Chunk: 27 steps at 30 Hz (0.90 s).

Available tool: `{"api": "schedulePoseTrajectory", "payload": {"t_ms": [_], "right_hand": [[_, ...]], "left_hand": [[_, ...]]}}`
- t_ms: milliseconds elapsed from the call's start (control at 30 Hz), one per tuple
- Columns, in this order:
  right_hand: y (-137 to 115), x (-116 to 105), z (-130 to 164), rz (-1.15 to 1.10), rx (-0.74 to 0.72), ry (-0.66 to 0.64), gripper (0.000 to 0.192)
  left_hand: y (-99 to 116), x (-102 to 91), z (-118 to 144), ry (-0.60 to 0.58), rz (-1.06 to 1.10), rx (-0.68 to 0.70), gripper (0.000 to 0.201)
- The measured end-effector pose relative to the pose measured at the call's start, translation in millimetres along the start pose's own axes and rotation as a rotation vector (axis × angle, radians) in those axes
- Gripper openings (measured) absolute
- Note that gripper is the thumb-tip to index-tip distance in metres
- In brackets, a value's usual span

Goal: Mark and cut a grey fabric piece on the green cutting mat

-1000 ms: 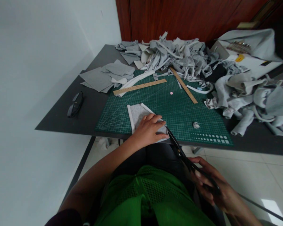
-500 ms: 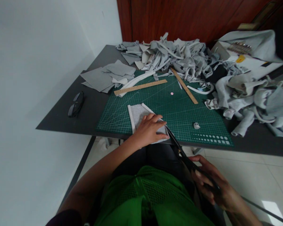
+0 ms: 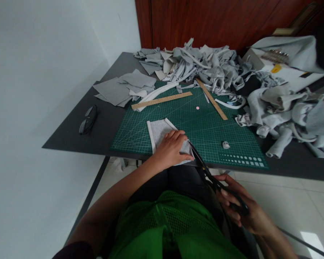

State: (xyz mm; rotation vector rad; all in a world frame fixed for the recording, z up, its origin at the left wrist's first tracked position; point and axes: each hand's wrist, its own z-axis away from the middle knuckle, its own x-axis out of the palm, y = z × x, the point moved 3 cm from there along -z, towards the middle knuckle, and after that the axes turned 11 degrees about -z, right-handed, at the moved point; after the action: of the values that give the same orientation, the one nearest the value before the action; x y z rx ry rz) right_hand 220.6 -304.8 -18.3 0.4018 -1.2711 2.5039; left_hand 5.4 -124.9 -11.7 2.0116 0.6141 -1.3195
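A grey felt-like fabric piece (image 3: 158, 129) with white strips along its edges lies at the front edge of the green cutting mat (image 3: 205, 126). My left hand (image 3: 171, 149) rests on top of it, thumb apart from the slightly bent fingers, covering its middle. Black-handled scissors (image 3: 214, 181) are in my right hand (image 3: 239, 205), fingers wrapped around the handles below table height. Their blades point up and left, with the tips against the fabric's right edge beside my left fingers. I cannot make out how far the blades are parted.
Two wooden rulers (image 3: 162, 100) (image 3: 212, 100) lie on the mat, near a small fabric roll (image 3: 225, 145). Grey fabric scraps (image 3: 218, 68) heap up behind, and more rolls (image 3: 299, 115) sit at right. Folded glasses (image 3: 88, 119) lie at left, by stacked grey sheets (image 3: 116, 90).
The scissors and my right hand have shifted slightly up and left, with the tips further along the fabric's edge. My left fingers have drawn in a little.
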Motion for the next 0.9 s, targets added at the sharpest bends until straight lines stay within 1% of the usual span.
{"api": "schedulePoseTrajectory", "payload": {"t_ms": [100, 300, 433, 633, 800, 900], "right_hand": [[2, 0, 0, -0.063, 0.024, -0.005, 0.056], [4, -1, 1, -0.106, 0.032, -0.011, 0.057], [5, -1, 2, -0.097, 0.015, -0.01, 0.057], [3, 3, 5, -0.062, 0.01, 0.033, 0.061], [-2, 9, 10, -0.042, 0.002, 0.083, 0.054], [-1, 10, 10, -0.025, 0.004, 0.076, 0.055]], "left_hand": [[0, -0.3, 1, -0.007, -0.022, -0.002, 0.061], [1, -1.2, 0, -0.031, -0.076, 0.014, 0.066], [0, -1.1, 0, -0.04, -0.094, 0.016, 0.068], [0, -0.3, 1, -0.038, -0.079, 0.021, 0.068], [-1, 0.5, 1, -0.028, -0.071, 0.006, 0.068], [-1, 0.6, 1, -0.028, -0.063, 0.001, 0.067]]}}
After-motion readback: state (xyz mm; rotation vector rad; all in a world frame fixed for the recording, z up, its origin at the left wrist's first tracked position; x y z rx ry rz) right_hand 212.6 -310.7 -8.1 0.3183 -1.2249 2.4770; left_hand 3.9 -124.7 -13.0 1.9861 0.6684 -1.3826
